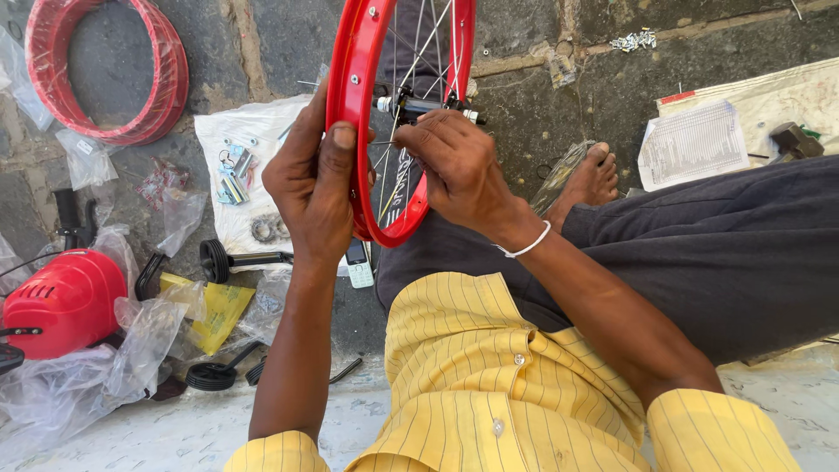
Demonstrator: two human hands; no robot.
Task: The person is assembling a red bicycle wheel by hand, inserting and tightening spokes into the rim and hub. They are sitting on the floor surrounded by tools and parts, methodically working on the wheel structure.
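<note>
floor: grey stone paving (533,131)
10 o'clock: loose red metal wheel rims (109,70)
9 o'clock: white plastic sheet bearing small metal parts (245,166)
8 o'clock: red plastic chain cover (61,301)
2 o'clock: printed paper sheet (695,140)

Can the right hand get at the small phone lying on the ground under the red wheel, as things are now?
Probably not directly. The right hand is busy at the spokes, and the red wheel rim, gripped by the left hand, stands between it and the phone.
</note>
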